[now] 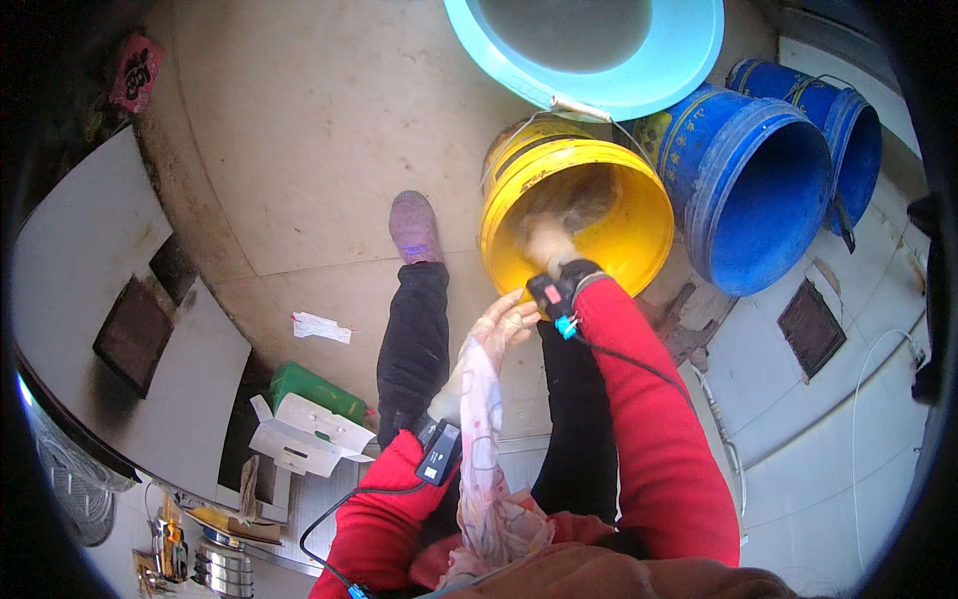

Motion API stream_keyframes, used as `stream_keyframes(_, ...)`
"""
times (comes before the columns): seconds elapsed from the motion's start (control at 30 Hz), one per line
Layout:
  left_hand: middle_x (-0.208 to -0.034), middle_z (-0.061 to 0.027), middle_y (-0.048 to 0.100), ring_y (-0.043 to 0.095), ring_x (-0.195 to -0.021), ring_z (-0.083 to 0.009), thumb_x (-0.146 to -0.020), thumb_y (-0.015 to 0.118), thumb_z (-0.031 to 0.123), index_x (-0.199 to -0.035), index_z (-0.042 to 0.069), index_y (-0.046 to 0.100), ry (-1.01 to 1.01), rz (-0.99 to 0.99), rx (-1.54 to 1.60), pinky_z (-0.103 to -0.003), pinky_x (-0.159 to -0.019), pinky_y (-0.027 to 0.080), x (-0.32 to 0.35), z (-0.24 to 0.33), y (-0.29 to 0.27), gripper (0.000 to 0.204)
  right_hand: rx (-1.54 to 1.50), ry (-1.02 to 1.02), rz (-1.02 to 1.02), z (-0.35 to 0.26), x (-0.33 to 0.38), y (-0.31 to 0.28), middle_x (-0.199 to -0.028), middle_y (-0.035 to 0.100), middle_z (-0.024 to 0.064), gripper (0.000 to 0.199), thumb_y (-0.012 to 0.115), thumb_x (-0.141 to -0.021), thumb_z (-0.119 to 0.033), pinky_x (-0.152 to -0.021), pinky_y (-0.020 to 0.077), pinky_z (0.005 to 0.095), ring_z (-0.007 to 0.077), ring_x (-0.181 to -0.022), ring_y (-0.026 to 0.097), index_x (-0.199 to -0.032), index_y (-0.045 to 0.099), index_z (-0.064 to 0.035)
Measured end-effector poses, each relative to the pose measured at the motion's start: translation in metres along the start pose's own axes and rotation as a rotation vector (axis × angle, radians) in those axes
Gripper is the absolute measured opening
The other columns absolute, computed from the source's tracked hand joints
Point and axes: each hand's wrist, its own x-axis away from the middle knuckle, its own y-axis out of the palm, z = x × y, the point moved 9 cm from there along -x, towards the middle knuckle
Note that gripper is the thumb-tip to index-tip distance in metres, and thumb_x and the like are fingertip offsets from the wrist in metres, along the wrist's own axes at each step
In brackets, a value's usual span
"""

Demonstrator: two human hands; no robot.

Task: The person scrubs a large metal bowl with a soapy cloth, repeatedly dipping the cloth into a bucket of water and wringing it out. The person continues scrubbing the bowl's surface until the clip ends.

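A yellow bucket (654, 225) lies tipped, its mouth facing me and its wire handle up at the far side. My right hand (549, 243) reaches inside it, blurred, with the fingers hidden; whether it holds anything I cannot make out. Deeper in the bucket is a greyish, wet-looking patch (591, 195). My left hand (507, 321) is at the bucket's near rim, fingers stretched out and seemingly touching it. A pale patterned scarf (481, 429) hangs down in front of part of that hand.
Beyond the bucket stands a light-blue basin (689, 50) of cloudy water. Two blue buckets (704, 215) (833, 100) lie at the right. A white paper scrap (321, 327), a green container (319, 389) and an opened white box (304, 434) are on the left. My shoe (414, 225) is beside the yellow bucket.
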Motion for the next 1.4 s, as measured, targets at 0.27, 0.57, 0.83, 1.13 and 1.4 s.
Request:
stream_keyframes(0.27,-0.136,-0.0192,0.053,0.056,-0.122,-0.0264,-0.103,0.05,0.024,-0.146,-0.001,0.034,-0.048,0.024,-0.055,-0.034,-0.102,0.044,0.001,-0.002,0.003,0.052,-0.286,0.252,0.282,0.053,-0.013,-0.05,-0.104,0.068,0.0224,0.036,0.064,-0.083,-0.033,-0.078,0.0526,0.0473,0.0387,-0.09,0.065,-0.102,0.07,-0.0037)
stream_keyframes(0.57,-0.155,-0.0174,0.028,0.042,-0.136,-0.0279,-0.101,0.048,0.044,-0.157,0.022,0.008,-0.137,0.081,0.198,-0.043,-0.104,0.044,-0.019,-0.032,0.029,0.072,-1.78,0.186,-0.078,-0.016,0.145,-0.049,-0.142,0.047,0.0148,0.072,0.069,-0.085,-0.032,-0.09,0.0522,0.0412,0.0287,-0.127,0.05,-0.145,0.038,-0.0096)
stream_keyframes(0.83,-0.132,-0.0103,0.056,0.057,-0.116,-0.021,-0.097,0.061,0.025,-0.149,0.005,0.033,-0.222,-0.11,0.151,-0.034,-0.096,0.047,-0.048,-0.034,0.082,0.063,-1.413,0.099,-0.226,-0.023,0.266,-0.133,-0.133,0.057,0.0085,0.072,0.074,-0.079,-0.008,-0.095,0.0506,0.0361,0.0215,-0.117,0.058,-0.143,0.042,-0.0049)
stream_keyframes(1.13,-0.12,-0.0075,0.062,0.057,-0.111,-0.0194,-0.093,0.048,0.012,-0.125,-0.001,0.057,0.328,-0.424,-0.772,-0.033,-0.098,0.044,-0.023,-0.016,0.1,0.036,-1.757,0.382,-0.101,-0.013,0.175,-0.086,-0.137,0.055,0.007,0.063,0.066,-0.089,-0.007,-0.105,0.0411,0.0306,0.0177,-0.124,0.053,-0.146,0.039,-0.0036)
stream_keyframes(1.4,-0.135,-0.0128,0.05,0.052,-0.12,-0.0216,-0.096,0.061,0.041,-0.148,0.007,0.038,0.271,-0.028,0.118,-0.034,-0.104,0.04,-0.036,-0.005,0.079,0.066,-1.689,0.283,0.336,-0.015,0.2,-0.106,-0.133,0.057,0.0112,0.056,0.065,-0.085,-0.001,-0.103,0.0425,0.0321,0.02,-0.12,0.055,-0.138,0.045,0.0018)
